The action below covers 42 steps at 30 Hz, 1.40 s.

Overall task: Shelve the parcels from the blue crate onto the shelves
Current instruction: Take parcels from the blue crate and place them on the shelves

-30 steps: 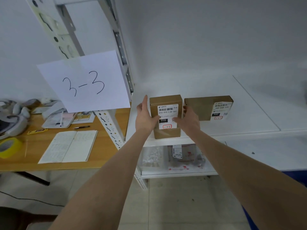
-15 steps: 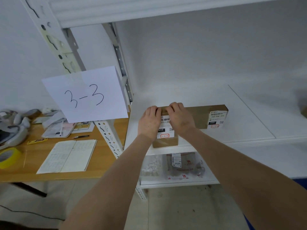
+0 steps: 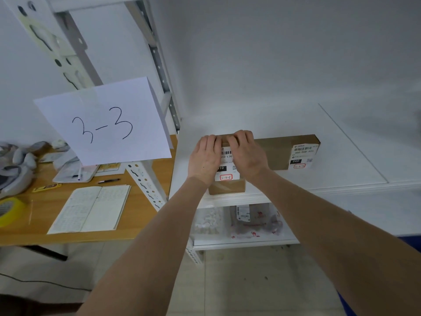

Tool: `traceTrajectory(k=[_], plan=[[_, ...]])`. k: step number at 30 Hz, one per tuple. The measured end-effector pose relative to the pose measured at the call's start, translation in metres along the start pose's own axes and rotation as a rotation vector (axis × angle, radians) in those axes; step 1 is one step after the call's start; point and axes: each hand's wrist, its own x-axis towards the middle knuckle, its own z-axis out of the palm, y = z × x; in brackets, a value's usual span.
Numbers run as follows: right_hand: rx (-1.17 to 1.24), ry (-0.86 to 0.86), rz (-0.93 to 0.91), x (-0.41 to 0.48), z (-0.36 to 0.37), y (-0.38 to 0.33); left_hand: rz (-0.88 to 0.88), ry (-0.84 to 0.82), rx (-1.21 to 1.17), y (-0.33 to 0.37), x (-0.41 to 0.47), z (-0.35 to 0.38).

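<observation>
Head view: small parcel [image 3: 227,187] is stood on white shelf [image 3: 341,156], at its front L end. It is gripped by L hand [image 3: 205,158] and R hand [image 3: 247,153], fingers pressed together and curled over its top back edge. 2nd parcel [image 3: 278,153] is laid further R on shelf. 3-3 sheet [image 3: 104,124] is hung at shelf's L.

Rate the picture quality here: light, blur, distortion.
Head view: soft, even light without glare; the wide lens slants the shelf upright and stretches the forearms; the 3-3 sign reads sharply; small print on the far parcel is soft.
</observation>
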Motion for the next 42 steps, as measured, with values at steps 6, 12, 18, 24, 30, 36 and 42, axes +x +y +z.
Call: traceTrajectory(k=[6,12,18,24,30,36,42], plan=[[0.006,-0.023,-0.006,0.014,0.003,0.004,0.003,0.017,0.009,-0.005,0.012,0.005],[0.043,-0.017,0.003,0.031,0.010,0.008,-0.006,0.004,0.023,-0.011,0.025,0.013],[0.065,0.022,0.018,0.045,0.018,0.010,-0.019,-0.053,0.021,-0.016,0.037,0.021],[0.092,-0.002,0.045,0.055,0.019,0.011,-0.032,-0.147,-0.018,-0.019,0.047,0.022],[0.118,0.035,0.027,0.045,0.018,0.008,-0.040,-0.113,-0.132,-0.023,0.038,0.014],[0.092,-0.040,0.004,0.041,0.007,0.008,-0.044,-0.169,-0.196,-0.023,0.032,-0.001],[0.084,-0.065,-0.007,0.039,0.002,0.008,-0.030,-0.185,-0.177,-0.023,0.030,-0.004]])
